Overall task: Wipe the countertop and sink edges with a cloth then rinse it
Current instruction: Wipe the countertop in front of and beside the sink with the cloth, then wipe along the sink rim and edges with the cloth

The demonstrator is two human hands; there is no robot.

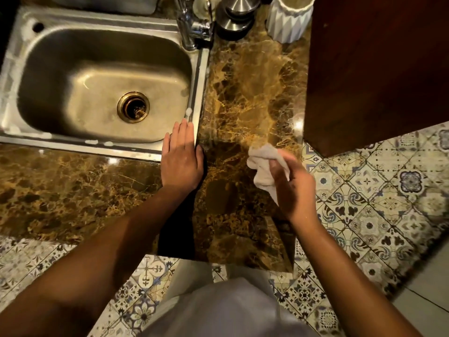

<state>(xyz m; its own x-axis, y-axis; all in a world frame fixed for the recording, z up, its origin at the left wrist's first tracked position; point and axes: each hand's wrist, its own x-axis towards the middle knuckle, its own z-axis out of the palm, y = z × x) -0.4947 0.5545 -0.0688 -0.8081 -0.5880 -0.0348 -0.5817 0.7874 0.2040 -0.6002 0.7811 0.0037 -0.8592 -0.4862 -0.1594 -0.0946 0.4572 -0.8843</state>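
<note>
I see right hand (291, 188) bunching cloth (263, 166) over countertop (243, 93), right of sink (201, 93), ready to wipe. Left hand (181, 159) flat, fingers straight, on sink's near-right corner, probably bracing.

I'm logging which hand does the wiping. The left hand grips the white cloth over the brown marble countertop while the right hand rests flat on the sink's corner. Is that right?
Not quite: the hands are swapped. In the head view the right hand grips the white cloth over the brown marble countertop, while the left hand rests flat on the corner of the sink.
</note>
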